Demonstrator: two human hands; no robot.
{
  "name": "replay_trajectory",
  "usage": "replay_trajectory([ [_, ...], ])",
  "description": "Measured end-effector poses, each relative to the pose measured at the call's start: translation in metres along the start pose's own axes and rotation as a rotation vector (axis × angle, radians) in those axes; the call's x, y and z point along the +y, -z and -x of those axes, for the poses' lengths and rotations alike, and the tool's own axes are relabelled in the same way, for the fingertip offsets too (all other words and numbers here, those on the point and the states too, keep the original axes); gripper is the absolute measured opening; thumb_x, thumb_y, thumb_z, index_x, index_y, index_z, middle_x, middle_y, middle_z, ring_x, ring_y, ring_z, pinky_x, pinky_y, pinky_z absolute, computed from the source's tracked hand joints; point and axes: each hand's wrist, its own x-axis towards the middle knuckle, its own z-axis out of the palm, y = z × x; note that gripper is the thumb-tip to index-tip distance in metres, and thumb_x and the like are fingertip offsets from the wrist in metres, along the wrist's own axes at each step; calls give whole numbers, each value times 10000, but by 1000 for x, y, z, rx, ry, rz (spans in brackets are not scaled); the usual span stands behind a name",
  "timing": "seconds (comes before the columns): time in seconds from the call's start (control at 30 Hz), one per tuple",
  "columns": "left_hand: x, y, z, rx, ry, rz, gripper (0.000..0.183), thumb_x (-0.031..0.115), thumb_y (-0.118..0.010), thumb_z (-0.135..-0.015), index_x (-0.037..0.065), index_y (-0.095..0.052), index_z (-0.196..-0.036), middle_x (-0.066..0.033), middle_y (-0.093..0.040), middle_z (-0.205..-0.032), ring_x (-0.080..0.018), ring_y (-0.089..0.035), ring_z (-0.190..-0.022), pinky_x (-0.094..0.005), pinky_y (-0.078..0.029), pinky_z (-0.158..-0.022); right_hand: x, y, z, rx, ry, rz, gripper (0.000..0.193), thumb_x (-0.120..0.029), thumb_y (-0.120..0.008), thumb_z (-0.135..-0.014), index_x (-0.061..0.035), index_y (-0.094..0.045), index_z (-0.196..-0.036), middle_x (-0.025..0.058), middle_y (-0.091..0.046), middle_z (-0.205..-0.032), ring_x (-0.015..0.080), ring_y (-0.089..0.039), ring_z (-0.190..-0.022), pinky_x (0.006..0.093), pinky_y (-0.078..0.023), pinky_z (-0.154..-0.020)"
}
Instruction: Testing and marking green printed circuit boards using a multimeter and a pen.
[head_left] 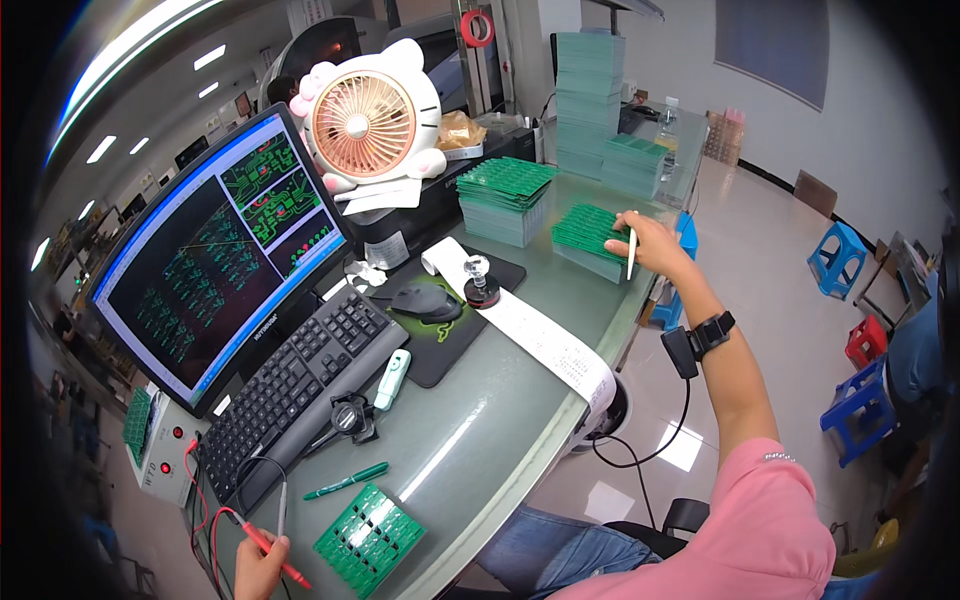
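At the lower left, my left hand (pixel 260 572) is closed around a red test probe (pixel 268 546) whose tip points down to the right. A grey probe (pixel 283 508) on a black cable reaches the same fingers; I cannot tell whether they grip it. Right of this hand lies a green circuit board panel (pixel 368 540), with a green pen (pixel 346 480) above it. My right hand (pixel 655 248) reaches to the far right table edge, fingers over a stack of green circuit boards (pixel 585 230). A white pen-like stick (pixel 631 256) is held in its fingers.
Taller board stacks (pixel 505 205) stand farther back. A monitor (pixel 225 250), keyboard (pixel 300 385), mouse (pixel 428 304) and white fan (pixel 365 125) fill the left and back. A paper strip (pixel 540 345) under a stamp (pixel 481 285) hangs over the front edge. A cable (pixel 660 465) trails from my right wrist.
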Motion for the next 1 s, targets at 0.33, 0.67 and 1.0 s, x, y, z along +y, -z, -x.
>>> replay_trajectory([
  [0.33,79,-17,11,389,-212,-727,261,266,-614,-879,7,-599,-861,-142,-637,-752,-279,-611,-607,-374,-449,-568,-101,0,79,-208,696,-537,233,-279,-677,-871,-108,-642,-1026,58,-682,-939,263,-654,-885,410,-478,-926],
  [0.67,211,-149,-12,-346,-806,-624,269,320,-659,-842,94,-643,-987,-86,-658,-976,-276,-637,-896,-369,-511,-735,-81,20,130,-318,712,-528,331,-376,-652,-882,-114,-633,-1083,30,-696,-996,203,-654,-920,401,-446,-970],
  [1.0,233,-247,-73,-199,-1114,-563,625,574,-550,-866,173,-525,-1345,-284,-386,-1405,-468,-313,-1350,-500,-313,-1086,-90,14,88,-617,284,-996,241,-197,-529,-917,-39,-639,-1062,73,-668,-898,150,-610,-790,300,-486,-706],
])
